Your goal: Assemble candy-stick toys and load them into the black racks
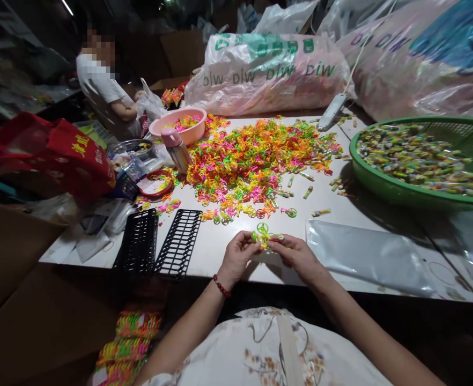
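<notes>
Close together over the table's front edge, my left hand (240, 252) and my right hand (295, 254) both have their fingers closed on small plastic toy pieces. A yellow and green plastic toy (264, 237) with a wheel-like ring shows between the fingertips. In my right fingers there is also a small wrapped tube (277, 237), partly covered. Just beyond my hands spreads a large pile of colourful plastic toys (240, 161) in orange, yellow, pink and green. Several loose small tubes (309, 192) lie to its right.
Black plastic racks (178, 241) lie left; a clear plastic bag sheet (365, 254) lies right. A green basket (421, 198) holds many small tubes. Further back are a thermos (176, 150), a pink basin (200, 128), big plastic sacks (268, 80) and a person (103, 91).
</notes>
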Available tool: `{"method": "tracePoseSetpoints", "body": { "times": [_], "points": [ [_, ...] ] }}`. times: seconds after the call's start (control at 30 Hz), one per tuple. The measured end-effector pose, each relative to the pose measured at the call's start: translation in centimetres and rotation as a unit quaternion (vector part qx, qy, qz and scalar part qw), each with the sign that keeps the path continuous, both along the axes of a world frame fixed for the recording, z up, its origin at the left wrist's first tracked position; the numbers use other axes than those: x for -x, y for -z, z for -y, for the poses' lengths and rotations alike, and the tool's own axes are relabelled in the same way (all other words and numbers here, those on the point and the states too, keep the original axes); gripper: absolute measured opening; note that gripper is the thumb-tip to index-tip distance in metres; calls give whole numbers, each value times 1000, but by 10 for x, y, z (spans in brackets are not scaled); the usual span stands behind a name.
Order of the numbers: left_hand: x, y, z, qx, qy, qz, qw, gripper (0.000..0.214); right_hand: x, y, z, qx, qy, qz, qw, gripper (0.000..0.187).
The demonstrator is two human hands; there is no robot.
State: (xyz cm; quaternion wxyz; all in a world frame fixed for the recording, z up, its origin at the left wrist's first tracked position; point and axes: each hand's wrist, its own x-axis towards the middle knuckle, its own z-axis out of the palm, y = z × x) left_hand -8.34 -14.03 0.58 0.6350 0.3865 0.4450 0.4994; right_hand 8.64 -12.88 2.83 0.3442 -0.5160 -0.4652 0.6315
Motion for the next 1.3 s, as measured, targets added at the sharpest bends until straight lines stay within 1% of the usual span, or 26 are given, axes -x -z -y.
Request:
{"method": "tracePoseSetpoints", "body": {
  "times": [0.1,0.2,0.3,0.4,0.47,0.57,0.7,0.77,0.83,0.93,1.0,1.07,1.17,1.3],
  "points": [
    [2,2,2,-8,2,1,1000,20,0,-5,2,-20,8,16,1000,37],
    [1,4,5,5,16,47,999,18,1,-10,4,-25,-4,28,999,36],
    [-1,3,7,23,10,100,995,27,3,-15,7,-4,1,12,1000,34],
    [-2,0,8,24,7,113,993,33,7,-19,7,21,18,-27,999,31],
    [-2,-2,8,27,9,112,993,34,8,-19,6,28,22,-39,999,30],
    [1,-4,8,38,16,116,992,37,6,-17,4,32,22,-30,999,27],
    [7,-7,7,69,23,134,988,40,1,-10,1,65,11,-30,997,26],
    [9,-8,8,88,11,147,985,42,0,-8,-3,72,15,-44,996,25],
    [11,-7,8,102,-18,152,983,41,1,-8,-11,59,36,-57,996,27],
    [13,-4,11,118,-55,148,980,38,8,-14,-29,24,62,-84,994,29],
    [14,-3,13,122,-62,146,980,36,15,-19,-41,9,63,-102,993,30],
    [15,-3,14,119,-61,147,980,35,23,-23,-47,6,44,-113,993,30],
    [16,-5,14,116,-80,152,978,33,31,-23,-42,24,-14,-126,992,30],
    [20,-3,7,112,-175,139,968,33,35,-16,-25,87,-101,-169,977,28]
  ]
}}
